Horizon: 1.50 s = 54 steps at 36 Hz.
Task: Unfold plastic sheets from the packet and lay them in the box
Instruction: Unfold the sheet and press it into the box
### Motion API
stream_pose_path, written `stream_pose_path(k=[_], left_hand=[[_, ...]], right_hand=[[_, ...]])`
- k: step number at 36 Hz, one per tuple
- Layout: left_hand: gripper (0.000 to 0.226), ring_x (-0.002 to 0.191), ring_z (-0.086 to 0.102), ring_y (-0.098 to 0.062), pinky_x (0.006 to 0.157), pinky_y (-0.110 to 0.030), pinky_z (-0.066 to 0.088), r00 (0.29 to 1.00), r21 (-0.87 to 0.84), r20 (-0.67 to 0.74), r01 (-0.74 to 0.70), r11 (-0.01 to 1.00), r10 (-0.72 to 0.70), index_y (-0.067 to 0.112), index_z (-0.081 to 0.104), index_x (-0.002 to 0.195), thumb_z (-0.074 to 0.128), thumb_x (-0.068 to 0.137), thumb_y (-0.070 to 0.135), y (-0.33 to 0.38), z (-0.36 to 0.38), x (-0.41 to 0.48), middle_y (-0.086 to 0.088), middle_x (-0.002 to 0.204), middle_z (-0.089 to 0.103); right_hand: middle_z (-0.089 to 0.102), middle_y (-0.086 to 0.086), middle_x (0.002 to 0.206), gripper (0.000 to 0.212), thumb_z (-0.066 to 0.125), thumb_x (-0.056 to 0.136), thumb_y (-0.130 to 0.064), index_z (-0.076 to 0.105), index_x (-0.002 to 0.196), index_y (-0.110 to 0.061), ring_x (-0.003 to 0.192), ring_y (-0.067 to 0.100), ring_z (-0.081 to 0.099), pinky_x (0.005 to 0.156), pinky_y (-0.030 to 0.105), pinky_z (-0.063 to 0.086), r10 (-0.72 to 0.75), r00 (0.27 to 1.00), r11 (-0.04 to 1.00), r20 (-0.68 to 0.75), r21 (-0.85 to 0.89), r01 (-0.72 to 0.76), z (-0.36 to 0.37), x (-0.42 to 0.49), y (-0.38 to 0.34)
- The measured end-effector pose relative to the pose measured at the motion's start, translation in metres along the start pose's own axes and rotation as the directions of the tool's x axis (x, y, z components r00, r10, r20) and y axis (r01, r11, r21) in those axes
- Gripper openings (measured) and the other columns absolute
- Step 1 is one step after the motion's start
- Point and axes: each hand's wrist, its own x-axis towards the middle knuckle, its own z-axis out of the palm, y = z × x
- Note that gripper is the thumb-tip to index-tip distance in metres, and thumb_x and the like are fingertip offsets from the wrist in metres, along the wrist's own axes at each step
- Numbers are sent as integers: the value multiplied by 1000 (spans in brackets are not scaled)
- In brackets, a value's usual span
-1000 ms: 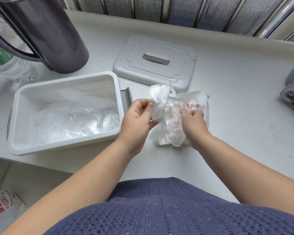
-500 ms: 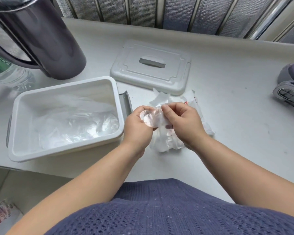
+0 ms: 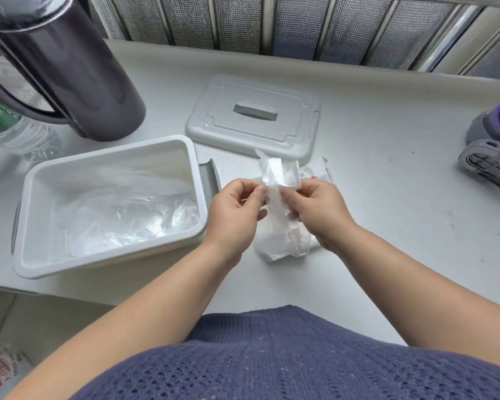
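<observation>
sheet (image 3: 280,176): glossy clear film | box (image 3: 110,264): smooth white plastic | jug (image 3: 78,67): glossy dark

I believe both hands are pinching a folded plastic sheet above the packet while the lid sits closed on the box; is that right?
Not quite: the head view shows the lid off, lying flat on the counter, apart from the open box. The left hand and right hand do pinch the folded plastic sheet above the packet.

The box (image 3: 107,150) lies at nine o'clock from the packet (image 3: 280,246), the lid (image 3: 295,131) at twelve; sheets (image 3: 133,215) lie in the box.
</observation>
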Motion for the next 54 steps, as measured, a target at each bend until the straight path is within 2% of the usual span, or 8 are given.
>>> stream_pose_path(k=[17,21,26,39,43,45,49,54], left_hand=[[15,72,60,-22,61,-25,52,970,-592,-243,-146,793,-2,3,48,99,40,94,-8,53,-81,28,-13,84,61],[18,72,67,-18,75,-30,52,978,-599,-201,-86,796,-45,1,51,104,36,97,-3,45,-100,24,-9,77,66],[24,61,62,-18,78,-26,40,985,-705,-162,-68,706,-66,5,61,86,40,95,-3,44,-120,15,-6,69,64],[10,55,68,-18,48,-24,53,988,-955,154,154,252,-23,0,69,63,75,61,-7,58,-183,-10,-8,60,67],[25,51,67,-11,49,-16,52,984,-973,172,175,152,-36,3,65,69,88,58,4,52,-203,-7,-3,57,66],[12,55,66,-8,51,-9,42,973,-934,220,230,275,-66,6,69,66,79,67,10,57,-205,-9,-1,60,66],[14,76,63,-12,60,-17,52,897,-612,-439,-248,751,-61,11,61,85,56,80,-1,55,-229,-11,-7,88,61],[75,112,55,-9,87,-26,45,930,-218,-272,-309,926,246,34,51,120,77,55,61,60,-264,-18,6,121,55]], right_hand=[[52,2,123,37,42,94,-17,46,131,-15,110,27,51,88,32,40,122,942,871,-311,-421,-252,7,24,7],[37,4,143,44,43,94,-20,37,138,-15,133,23,32,107,39,21,-223,909,878,-352,-477,30,41,9,-22],[57,-6,105,29,44,89,-31,57,109,-14,98,12,51,90,29,40,-486,871,845,-62,-289,451,78,-14,-58],[30,-4,149,93,66,77,-54,15,149,-23,136,11,30,111,31,27,-302,918,857,256,-349,379,147,-20,-90],[56,4,126,105,80,69,-39,14,149,-19,109,18,60,97,41,47,41,888,998,457,23,-58,171,-17,-99],[63,11,104,71,77,75,-10,40,136,-7,81,18,64,80,34,54,53,866,967,496,189,-168,178,-13,-98],[52,9,75,36,64,81,10,54,108,-11,49,14,49,50,22,49,66,885,951,462,240,-196,185,-11,-103],[56,10,73,42,61,79,16,52,113,-7,47,13,45,42,18,41,222,849,936,479,141,-323,191,0,-102]])
